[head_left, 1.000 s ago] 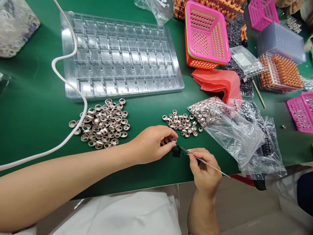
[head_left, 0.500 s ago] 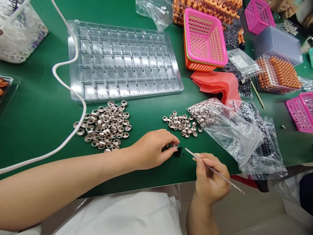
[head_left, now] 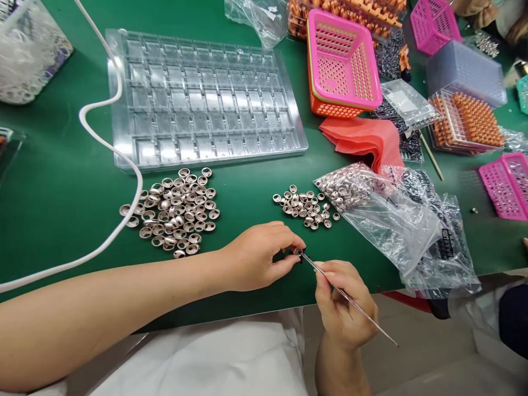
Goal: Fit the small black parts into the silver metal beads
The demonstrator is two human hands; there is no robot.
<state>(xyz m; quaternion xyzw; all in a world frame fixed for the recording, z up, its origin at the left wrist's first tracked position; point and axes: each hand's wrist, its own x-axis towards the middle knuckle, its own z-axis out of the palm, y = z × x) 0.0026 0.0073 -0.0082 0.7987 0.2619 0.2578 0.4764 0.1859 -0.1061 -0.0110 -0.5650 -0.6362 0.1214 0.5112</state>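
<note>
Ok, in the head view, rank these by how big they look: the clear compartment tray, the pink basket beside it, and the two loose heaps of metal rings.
1. clear compartment tray
2. pink basket
3. left heap of metal rings
4. right heap of metal rings

The tray and basket lie farther from the camera, so their lead is safe.

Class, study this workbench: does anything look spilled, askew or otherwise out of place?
Yes. Small metal rings have spilled from the mouth of the clear bag onto the green mat, and a white cable trails across the corner of the clear tray.

green table, pink basket, silver caps
</note>
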